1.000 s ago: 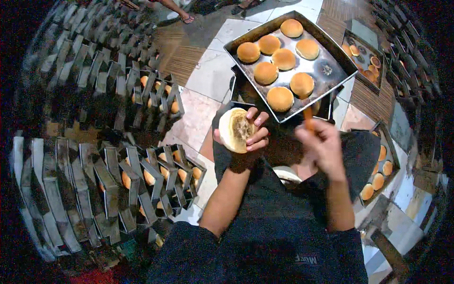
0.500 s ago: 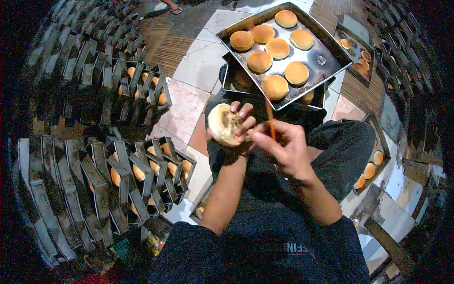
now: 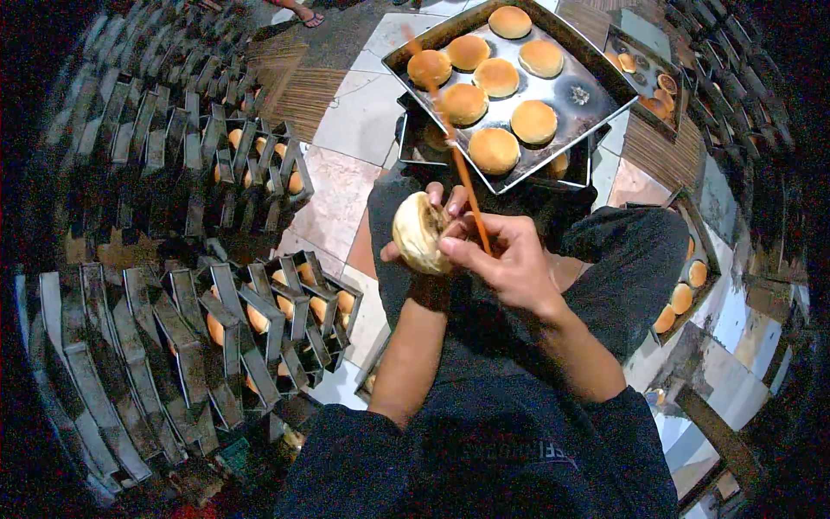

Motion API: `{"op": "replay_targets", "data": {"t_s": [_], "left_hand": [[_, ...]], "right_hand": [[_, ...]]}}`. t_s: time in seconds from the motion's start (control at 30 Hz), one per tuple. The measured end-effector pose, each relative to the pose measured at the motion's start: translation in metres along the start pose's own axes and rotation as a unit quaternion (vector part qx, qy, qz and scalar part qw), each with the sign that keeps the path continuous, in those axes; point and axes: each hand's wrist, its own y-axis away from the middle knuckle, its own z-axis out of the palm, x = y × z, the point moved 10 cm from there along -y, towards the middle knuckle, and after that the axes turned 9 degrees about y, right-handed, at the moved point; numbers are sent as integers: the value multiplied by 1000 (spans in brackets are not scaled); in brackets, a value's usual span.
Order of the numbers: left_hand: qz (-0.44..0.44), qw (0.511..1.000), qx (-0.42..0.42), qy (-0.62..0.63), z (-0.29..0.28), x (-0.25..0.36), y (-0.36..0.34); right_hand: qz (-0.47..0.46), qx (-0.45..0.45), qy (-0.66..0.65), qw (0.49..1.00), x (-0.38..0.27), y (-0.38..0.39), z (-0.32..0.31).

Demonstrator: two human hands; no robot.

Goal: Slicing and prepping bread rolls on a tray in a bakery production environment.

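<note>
A round, pale-sided bun (image 3: pixel 418 233) is tilted on edge in my left hand (image 3: pixel 456 201), whose fingers curl round its far side; the palm is mostly hidden. My right hand (image 3: pixel 510 259) is closed round a thin orange stick (image 3: pixel 467 186), which slants up and left past the tray, its far end blurred. The right fingertips meet the bun's brownish, rough-looking face, which is turned toward them. Just beyond my hands lies a square metal tray (image 3: pixel 575 117) bearing several golden-topped buns (image 3: pixel 496 78), spaced apart.
Beneath that tray sits another dark tray (image 3: pixel 417 143). Stacked metal trays (image 3: pixel 186 311) with buns crowd the left side. More bun trays lie at the right (image 3: pixel 705 251) and far right (image 3: pixel 644 78). Another person's sandalled foot (image 3: pixel 309 16) shows at the top.
The bun has turned more edge-on and shifted slightly right. My right hand has moved a little left and up, and the orange stick now points up and left across the tray.
</note>
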Motion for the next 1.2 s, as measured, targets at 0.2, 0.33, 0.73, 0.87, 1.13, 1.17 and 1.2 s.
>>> {"op": "replay_targets", "data": {"t_s": [0.2, 0.33, 0.73, 0.87, 1.13, 1.17, 1.2], "left_hand": [[-31, 973, -102, 203, 10, 7, -5], [-49, 990, -70, 114, -1, -1, -5], [45, 980, 38, 188, 3, 13, -4], [69, 988, 56, 124, -1, 5, -5], [13, 1000, -4, -11, -5, -6, 4], [16, 999, -23, -22, -1, -7, 0], [16, 999, -24, -23, 2, -6, 1]], "right_hand": [[85, -20, 8, 996, 21, 14, -21], [-10, 25, 43, 999, 10, 4, -11], [117, 51, 64, 990, 42, 16, -37], [-4, 90, 176, 980, 20, 11, -46], [-51, 78, 292, 952, 3, -6, -7], [-67, 85, 282, 953, 1, -6, -4], [-68, 84, 282, 953, 2, -6, -3]]}}
